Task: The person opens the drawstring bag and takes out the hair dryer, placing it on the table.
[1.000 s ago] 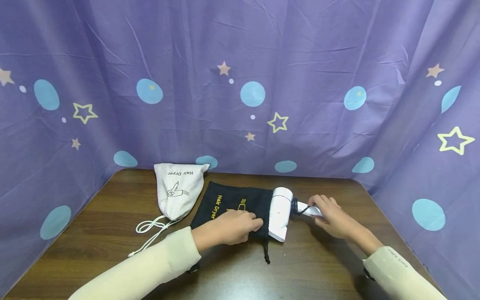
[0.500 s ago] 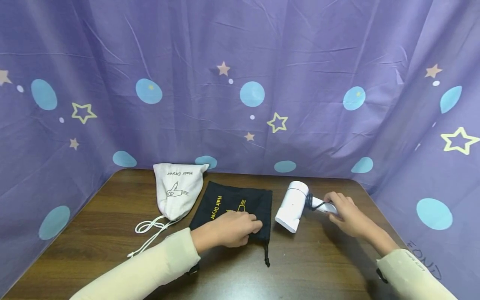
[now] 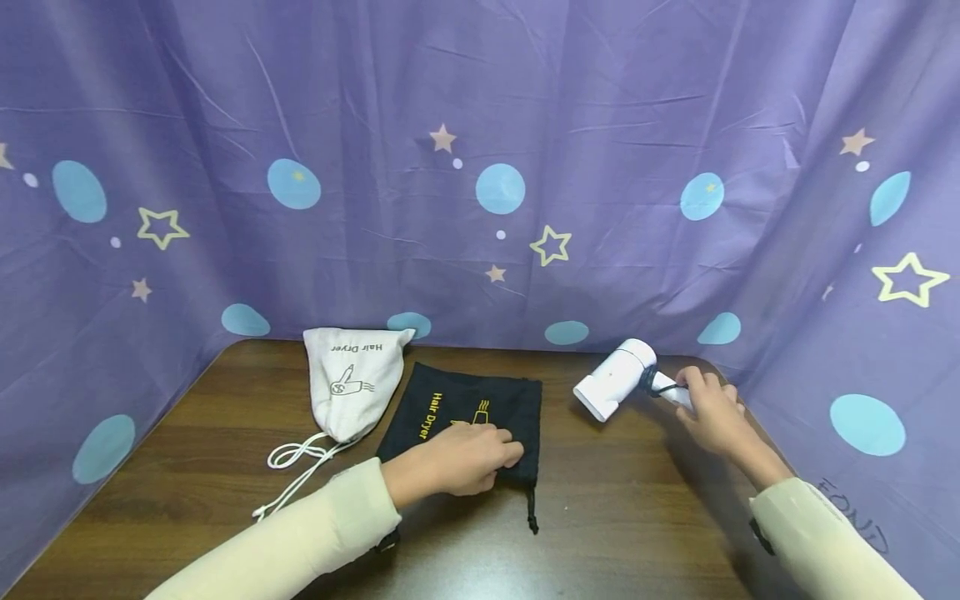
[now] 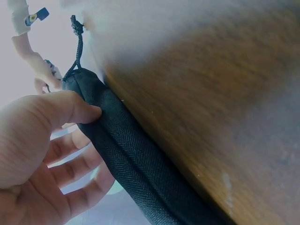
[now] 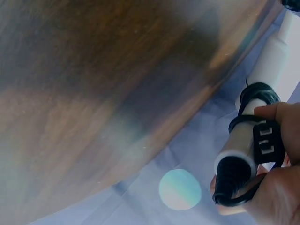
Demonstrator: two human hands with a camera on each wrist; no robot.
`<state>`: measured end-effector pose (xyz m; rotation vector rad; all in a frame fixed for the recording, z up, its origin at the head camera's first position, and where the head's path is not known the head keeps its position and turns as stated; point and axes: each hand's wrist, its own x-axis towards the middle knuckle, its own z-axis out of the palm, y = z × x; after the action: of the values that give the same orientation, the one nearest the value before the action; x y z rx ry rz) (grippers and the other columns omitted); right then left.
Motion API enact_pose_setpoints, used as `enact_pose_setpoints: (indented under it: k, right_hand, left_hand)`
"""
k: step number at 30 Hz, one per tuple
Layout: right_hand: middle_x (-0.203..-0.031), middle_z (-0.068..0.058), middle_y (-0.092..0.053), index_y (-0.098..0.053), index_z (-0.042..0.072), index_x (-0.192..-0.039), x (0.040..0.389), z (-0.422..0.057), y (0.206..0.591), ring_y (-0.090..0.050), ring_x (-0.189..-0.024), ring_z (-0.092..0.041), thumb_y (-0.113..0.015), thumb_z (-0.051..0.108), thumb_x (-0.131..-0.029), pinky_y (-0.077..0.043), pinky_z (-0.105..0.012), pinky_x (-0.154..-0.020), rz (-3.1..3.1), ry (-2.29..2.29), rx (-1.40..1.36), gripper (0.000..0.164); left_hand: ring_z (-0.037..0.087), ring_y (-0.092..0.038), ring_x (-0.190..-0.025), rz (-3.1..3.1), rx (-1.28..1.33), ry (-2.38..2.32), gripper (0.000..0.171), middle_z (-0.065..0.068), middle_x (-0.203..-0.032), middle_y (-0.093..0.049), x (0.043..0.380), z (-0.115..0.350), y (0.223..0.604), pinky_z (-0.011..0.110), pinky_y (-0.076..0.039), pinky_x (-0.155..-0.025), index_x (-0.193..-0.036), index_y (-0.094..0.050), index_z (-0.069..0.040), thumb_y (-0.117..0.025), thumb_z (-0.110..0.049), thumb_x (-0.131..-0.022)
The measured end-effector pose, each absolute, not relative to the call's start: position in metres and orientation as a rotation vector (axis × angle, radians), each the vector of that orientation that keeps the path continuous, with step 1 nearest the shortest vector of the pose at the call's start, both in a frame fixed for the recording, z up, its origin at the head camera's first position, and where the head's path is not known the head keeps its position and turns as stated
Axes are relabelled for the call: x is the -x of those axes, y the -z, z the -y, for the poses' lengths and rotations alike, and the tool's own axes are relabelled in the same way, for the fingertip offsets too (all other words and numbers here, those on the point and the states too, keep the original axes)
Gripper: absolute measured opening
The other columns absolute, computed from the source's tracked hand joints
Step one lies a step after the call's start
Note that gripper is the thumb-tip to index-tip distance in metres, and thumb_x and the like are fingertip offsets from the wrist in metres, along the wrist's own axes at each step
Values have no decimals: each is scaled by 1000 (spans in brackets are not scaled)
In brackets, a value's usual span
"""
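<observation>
My right hand grips the handle of a white hair dryer at the table's right side, its nozzle angled toward the front left. Black cord winds round the handle, and in the right wrist view its plug sits by my thumb. A black drawstring bag with yellow "Hair Dryer" print lies flat in the middle. My left hand pinches the bag's near edge; the left wrist view shows the thumb on the black cloth. The hand covers part of the print.
A white drawstring bag, also printed "Hair Dryer", lies at the back left, its white cord trailing forward. The brown wooden table has purple curtain behind and along both sides.
The hair dryer has moved from beside the black bag's mouth to the right and back, carried by my right hand, and has turned. The left hand and both bags stay nearly the same.
</observation>
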<state>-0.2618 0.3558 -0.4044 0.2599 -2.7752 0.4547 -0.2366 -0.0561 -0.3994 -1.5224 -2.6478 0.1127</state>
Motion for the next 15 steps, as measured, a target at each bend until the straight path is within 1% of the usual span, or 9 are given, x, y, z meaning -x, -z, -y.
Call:
enact_pose_setpoints:
  k: [5,15]
  right_hand:
    - [-105,-36,-48,-41,3,-120,269,-359,407,-42,-90,-62,-67,7,-87,-36,-69,-66,2764,-458,-121,42]
    - [-105,-44,-39,-36,-3,-114,284,-361,406,-34,-98,-71,-60,9,-89,-31,-77,-73,2774,-571,240,37]
  left_hand:
    - [5,-49,-74,2659,1531,-100,24,-9,-88,-57,236,56,398,21,-40,-52,-101,-63,-23,-73,-8,-86]
    - [4,-49,-73,2673,1526,-98,24,-10,-89,-59,235,55,398,21,-40,-52,-101,-63,-23,-75,-9,-86]
